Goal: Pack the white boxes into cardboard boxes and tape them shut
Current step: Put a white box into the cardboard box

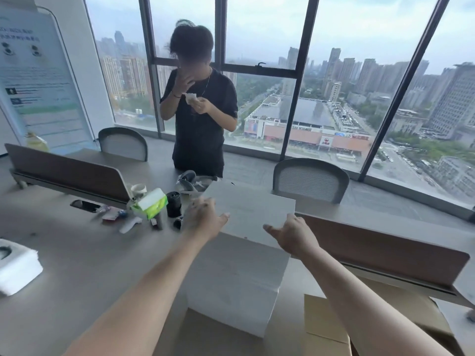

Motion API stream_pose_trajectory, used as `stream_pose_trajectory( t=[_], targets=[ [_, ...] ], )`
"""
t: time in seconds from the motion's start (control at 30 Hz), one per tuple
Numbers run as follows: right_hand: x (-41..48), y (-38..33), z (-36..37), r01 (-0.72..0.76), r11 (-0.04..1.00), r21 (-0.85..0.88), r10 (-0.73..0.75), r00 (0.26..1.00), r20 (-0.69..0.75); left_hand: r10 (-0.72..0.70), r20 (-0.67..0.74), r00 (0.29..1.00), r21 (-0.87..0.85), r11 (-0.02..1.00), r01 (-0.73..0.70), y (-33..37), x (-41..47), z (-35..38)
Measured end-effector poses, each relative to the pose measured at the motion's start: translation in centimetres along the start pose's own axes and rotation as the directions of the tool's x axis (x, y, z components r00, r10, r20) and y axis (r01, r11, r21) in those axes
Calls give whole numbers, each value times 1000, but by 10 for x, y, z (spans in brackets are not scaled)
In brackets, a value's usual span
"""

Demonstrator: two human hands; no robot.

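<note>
Reading from the left, we see a white foam block (16,265) at the edge of the grey table (77,253). Further in lies a cluster of small items: a green-and-white tissue pack (150,203) and a black cylinder (173,204). At centre stands a stack of white boxes. The left hand (205,218) grips the left edge of the upper white box (252,211), fingers curled over the side and thumb lying on the top face. The right hand (293,233) clasps its near right corner, thumb on top and fingers past the edge. The lower white box (236,286) rests beneath, its base meeting the brown flaps of an open cardboard box (326,322) at the bottom right. We cannot tell whether the stack sits inside the carton or just beside it. Across the table stands a person in a black shirt (199,124).
</note>
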State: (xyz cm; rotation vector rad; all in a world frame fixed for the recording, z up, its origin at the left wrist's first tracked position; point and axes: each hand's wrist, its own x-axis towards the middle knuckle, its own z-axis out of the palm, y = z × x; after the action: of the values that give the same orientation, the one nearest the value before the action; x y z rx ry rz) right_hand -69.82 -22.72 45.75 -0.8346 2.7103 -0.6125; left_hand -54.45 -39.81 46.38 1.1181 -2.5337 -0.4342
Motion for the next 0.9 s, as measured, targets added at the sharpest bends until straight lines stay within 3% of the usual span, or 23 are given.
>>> stream_pose_trajectory(
  t=[0.2, 0.33, 0.47, 0.63, 0.9],
  targets=[
    [22, -13, 18, -158, 986, -48, 160, 986, 48, -173, 200, 965, 37, 985, 169, -35, 31, 3],
    [33, -8, 24, -225, 969, 103, 219, 974, 62, -195, 258, 946, -6, 979, 203, -47, 41, 6],
    [37, -6, 30, -223, 961, 165, 220, 975, 40, -188, 254, 949, -127, 966, 226, -53, 46, 9],
    [34, -6, 30, -229, 941, 247, 238, 971, -5, -197, 192, 961, -138, 964, 226, -47, 38, 8],
    [24, 30, -12, -208, 922, 326, 246, 966, -80, -102, 72, 992, -203, 972, 114, -1, 25, 1]
  ],
)
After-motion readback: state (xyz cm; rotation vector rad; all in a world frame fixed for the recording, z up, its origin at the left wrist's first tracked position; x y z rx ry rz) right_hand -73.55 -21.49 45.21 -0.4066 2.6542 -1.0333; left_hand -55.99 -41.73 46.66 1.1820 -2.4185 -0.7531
